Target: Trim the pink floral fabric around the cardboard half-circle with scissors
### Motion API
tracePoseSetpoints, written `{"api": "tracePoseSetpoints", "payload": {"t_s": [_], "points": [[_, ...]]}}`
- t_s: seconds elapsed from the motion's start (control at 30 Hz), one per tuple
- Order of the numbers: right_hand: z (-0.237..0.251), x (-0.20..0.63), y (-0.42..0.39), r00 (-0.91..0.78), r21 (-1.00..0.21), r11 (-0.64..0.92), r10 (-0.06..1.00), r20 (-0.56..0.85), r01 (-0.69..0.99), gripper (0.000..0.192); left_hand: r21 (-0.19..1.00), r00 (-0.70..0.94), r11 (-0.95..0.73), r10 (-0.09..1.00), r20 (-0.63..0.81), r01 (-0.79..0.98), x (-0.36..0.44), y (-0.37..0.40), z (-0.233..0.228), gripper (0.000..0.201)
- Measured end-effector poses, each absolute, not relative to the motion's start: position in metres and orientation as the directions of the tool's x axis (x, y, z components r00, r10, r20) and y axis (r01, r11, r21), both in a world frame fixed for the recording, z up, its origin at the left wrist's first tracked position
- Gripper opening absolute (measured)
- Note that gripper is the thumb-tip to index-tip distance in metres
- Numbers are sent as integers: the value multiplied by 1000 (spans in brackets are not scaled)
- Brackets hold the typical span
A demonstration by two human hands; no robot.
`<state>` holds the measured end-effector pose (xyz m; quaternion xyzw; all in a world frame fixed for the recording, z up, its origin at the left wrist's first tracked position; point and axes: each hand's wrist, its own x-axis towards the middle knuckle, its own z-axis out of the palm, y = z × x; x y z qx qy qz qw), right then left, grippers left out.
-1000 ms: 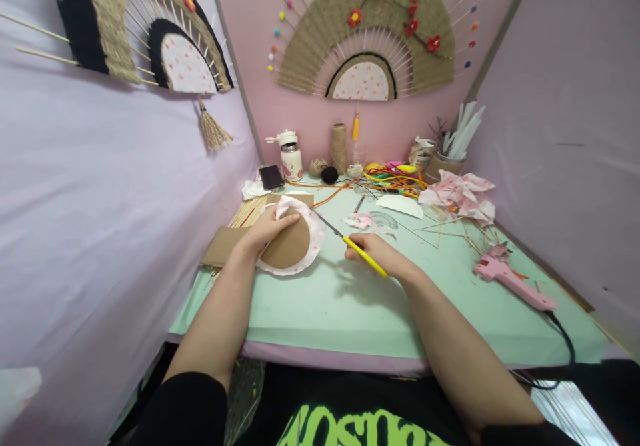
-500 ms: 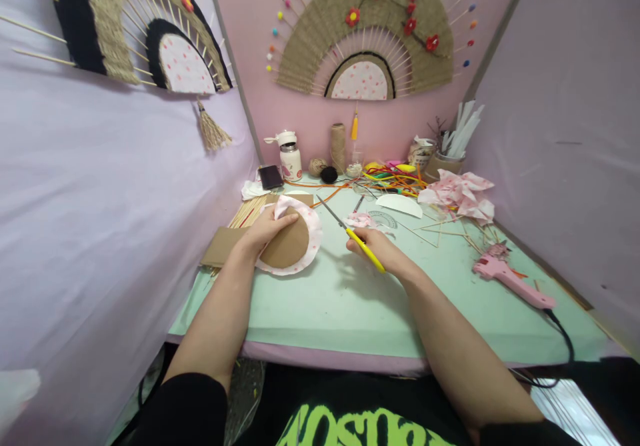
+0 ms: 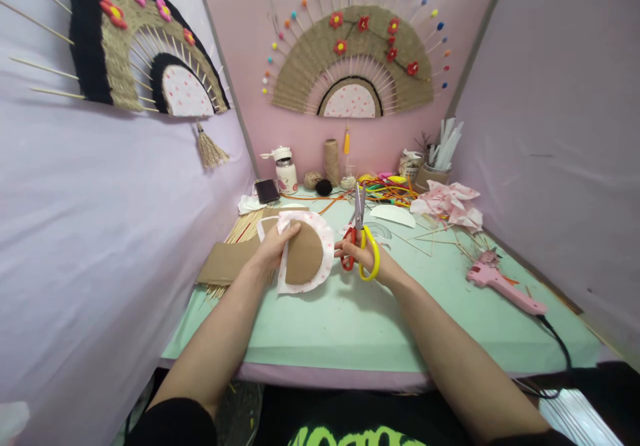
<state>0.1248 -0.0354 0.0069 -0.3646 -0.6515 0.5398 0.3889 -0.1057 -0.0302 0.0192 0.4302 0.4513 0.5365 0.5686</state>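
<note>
My left hand (image 3: 274,245) grips a half-round brown cardboard piece (image 3: 304,253) by its straight side, thumb on top. White cloth with pink dots (image 3: 327,246) lies behind the cardboard and sticks out all round it as a border. In my right hand (image 3: 377,259) is a pair of scissors (image 3: 359,223) with one red and one yellow handle. Their blades point up and away from me, slightly parted. The scissors are just right of the cloth's curved edge, apart from it.
A pink glue gun (image 3: 505,287) with a black cord lies on the right. Crumpled dotted cloth (image 3: 447,203), a white half-round piece (image 3: 393,216) and thin sticks lie farther back. Cardboard (image 3: 217,263) is at the left. A white bottle (image 3: 286,174) stands behind; fans hang on the walls.
The scissors have turned upright, with both handles now showing and the blades slightly apart. The cardboard and cloth have turned and shifted right, so their straight edge faces left. The camera view has tilted up.
</note>
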Motion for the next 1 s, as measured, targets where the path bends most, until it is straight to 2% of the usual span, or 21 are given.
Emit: {"api": "tracePoseSetpoints", "payload": {"t_s": [0.13, 0.27, 0.4, 0.5, 0.7, 0.9, 1.0], "points": [[4, 120, -33, -372, -991, 128, 918, 137, -47, 36, 955, 64, 104, 994, -90, -276, -95, -34, 13, 45], [3, 120, -29, -252, -981, 193, 948, 193, -24, 41, 946, 162, 142, 982, -97, -293, -84, -38, 11, 46], [3, 121, -27, -232, -969, 244, 944, 233, 21, 43, 940, 225, 166, 969, -100, -298, -79, -41, 12, 47], [4, 122, -27, -257, -979, 202, 947, 193, 9, 42, 939, 225, 171, 969, -104, -299, -81, -40, 11, 43], [6, 122, -29, -286, -989, 128, 947, 145, -80, 37, 905, 119, 127, 989, -86, -405, -89, -37, 13, 38], [4, 117, -31, -331, -989, 76, 937, 114, -128, 43, 834, 151, 166, 984, -100, -527, -90, -38, 16, 35], [-1, 112, -29, -265, -976, 169, 943, 200, -135, 48, 853, 123, 164, 985, -118, -495, -83, -39, 15, 36]]}}
